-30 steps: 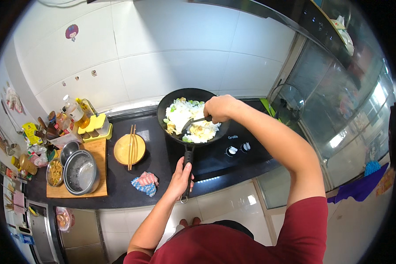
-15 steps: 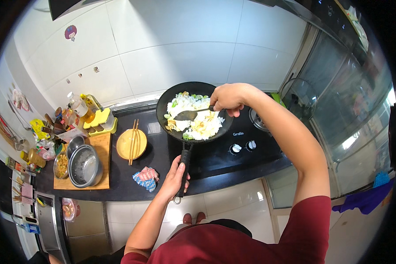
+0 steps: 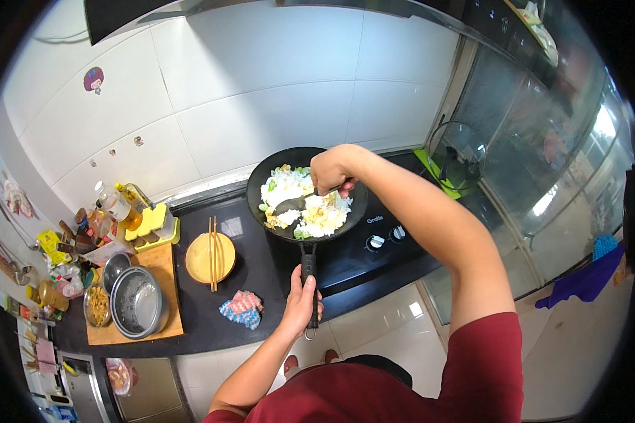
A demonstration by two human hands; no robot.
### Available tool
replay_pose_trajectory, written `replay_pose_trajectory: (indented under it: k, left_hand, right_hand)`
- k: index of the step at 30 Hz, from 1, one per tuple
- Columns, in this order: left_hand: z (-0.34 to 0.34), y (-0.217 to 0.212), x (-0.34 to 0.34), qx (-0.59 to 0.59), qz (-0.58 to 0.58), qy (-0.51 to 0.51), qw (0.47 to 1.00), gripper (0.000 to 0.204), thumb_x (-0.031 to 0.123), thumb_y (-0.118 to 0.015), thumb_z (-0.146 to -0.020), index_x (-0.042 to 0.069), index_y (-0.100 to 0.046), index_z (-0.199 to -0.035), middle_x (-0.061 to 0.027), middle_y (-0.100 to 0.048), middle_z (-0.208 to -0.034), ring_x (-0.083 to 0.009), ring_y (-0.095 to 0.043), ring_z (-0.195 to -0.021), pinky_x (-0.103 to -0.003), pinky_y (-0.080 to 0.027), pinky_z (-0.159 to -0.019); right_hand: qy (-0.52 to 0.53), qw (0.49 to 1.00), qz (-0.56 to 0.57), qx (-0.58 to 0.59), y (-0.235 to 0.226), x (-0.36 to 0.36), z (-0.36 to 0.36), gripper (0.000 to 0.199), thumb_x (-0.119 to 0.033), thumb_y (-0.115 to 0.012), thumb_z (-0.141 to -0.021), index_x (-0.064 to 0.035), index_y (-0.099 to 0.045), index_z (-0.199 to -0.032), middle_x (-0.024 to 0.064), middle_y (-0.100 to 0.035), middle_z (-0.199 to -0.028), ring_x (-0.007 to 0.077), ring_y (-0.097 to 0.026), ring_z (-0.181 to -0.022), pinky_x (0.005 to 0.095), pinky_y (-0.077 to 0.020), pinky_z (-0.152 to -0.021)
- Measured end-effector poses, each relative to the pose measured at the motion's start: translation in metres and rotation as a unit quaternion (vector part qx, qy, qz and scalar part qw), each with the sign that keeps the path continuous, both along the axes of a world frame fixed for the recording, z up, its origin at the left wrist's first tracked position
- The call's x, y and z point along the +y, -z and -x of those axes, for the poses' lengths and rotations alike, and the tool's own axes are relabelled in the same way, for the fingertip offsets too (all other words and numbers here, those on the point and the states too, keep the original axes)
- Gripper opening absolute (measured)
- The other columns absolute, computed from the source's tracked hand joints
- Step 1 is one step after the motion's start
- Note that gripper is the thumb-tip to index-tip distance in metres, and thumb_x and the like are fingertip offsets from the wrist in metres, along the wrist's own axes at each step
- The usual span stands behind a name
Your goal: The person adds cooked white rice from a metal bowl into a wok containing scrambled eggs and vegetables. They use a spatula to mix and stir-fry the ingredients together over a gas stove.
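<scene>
A black frying pan [image 3: 257,173] stands on the hob with its handle pointing toward me. White rice [image 3: 286,185] lies in it, mixed with yellow egg-like pieces and green bits. My left hand [image 3: 302,302] is wrapped round the pan's black handle [image 3: 309,264]. Over the pan's right side, my right hand [image 3: 334,171] grips a dark spatula [image 3: 290,205], its blade down in the rice. Part of the spatula's handle is hidden by that hand.
Left of the hob sits a yellow bowl [image 3: 201,257] with chopsticks [image 3: 212,240] across it. A checked cloth [image 3: 241,310] lies nearer me. Metal bowls [image 3: 140,302] stand on a wooden board [image 3: 174,310]. A glass lid [image 3: 457,151] leans at the back right.
My right hand and the spatula have shifted slightly toward the left within the pan, and the blade sits lower in the rice. My left hand keeps its hold. The whole view has tilted.
</scene>
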State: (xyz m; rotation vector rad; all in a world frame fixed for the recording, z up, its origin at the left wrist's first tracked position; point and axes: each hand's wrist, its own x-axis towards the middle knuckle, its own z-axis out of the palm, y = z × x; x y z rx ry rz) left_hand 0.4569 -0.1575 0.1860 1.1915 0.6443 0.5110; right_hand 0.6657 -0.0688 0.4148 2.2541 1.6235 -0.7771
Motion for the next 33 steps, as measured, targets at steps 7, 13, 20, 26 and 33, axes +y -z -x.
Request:
replay_pose_trajectory:
  k: [7,13,20,26,33]
  left_hand:
    - [-0.002,0.007,0.002,-0.028,0.007,0.013,1.0,0.05,0.041,-0.041,-0.104,0.023,-0.023,-0.147,-0.0062,-0.05,-0.082,-0.0123,-0.051,-0.055,-0.028,-0.044,-0.045]
    - [0.01,0.005,0.013,-0.014,0.002,0.015,1.0,0.05,0.039,-0.042,-0.104,0.022,-0.023,-0.147,-0.0067,-0.05,-0.082,-0.0129,-0.051,-0.055,-0.028,-0.044,-0.045]
    - [0.038,-0.006,0.046,0.019,0.013,0.056,0.998,0.059,0.041,-0.045,-0.103,0.018,-0.02,-0.151,-0.0068,-0.051,-0.081,-0.0136,-0.051,-0.055,-0.029,-0.044,-0.044]
    - [0.042,-0.007,0.051,0.03,-0.002,0.077,0.997,0.053,0.044,-0.039,-0.104,0.022,-0.022,-0.15,-0.0079,-0.05,-0.083,-0.014,-0.052,-0.055,-0.028,-0.045,-0.046]
    - [0.041,-0.007,0.053,0.031,0.005,0.075,0.997,0.054,0.045,-0.039,-0.104,0.024,-0.021,-0.15,-0.008,-0.05,-0.084,-0.0143,-0.052,-0.056,-0.028,-0.046,-0.046]
  right_hand:
    - [-0.023,0.994,-0.054,-0.096,0.025,-0.01,0.022,0.021,-0.013,-0.067,-0.082,-0.0056,-0.07,-0.101,0.0133,-0.07,-0.079,0.0241,-0.07,-0.067,0.0373,-0.0544,-0.055]
    - [-0.096,0.962,-0.105,-0.232,-0.007,-0.064,0.037,0.032,-0.007,-0.061,-0.082,-0.0175,-0.073,-0.109,0.0104,-0.072,-0.109,0.0261,-0.069,-0.104,0.0411,-0.0549,-0.083]
    - [-0.089,0.939,-0.185,-0.276,0.003,-0.044,0.005,0.027,-0.005,-0.062,-0.079,-0.013,-0.073,-0.103,0.0128,-0.072,-0.104,0.03,-0.07,-0.097,0.0404,-0.0564,-0.078]
    - [-0.092,0.955,-0.147,-0.24,0.036,-0.004,-0.019,0.022,-0.003,-0.063,-0.075,-0.0029,-0.072,-0.095,0.017,-0.072,-0.103,0.0324,-0.07,-0.097,0.0423,-0.057,-0.076]
    - [0.092,0.987,-0.129,-0.008,0.043,-0.003,-0.044,0.042,-0.018,-0.074,-0.078,-0.0072,-0.069,-0.118,0.014,-0.071,-0.078,0.0213,-0.069,-0.067,0.0345,-0.0542,-0.057]
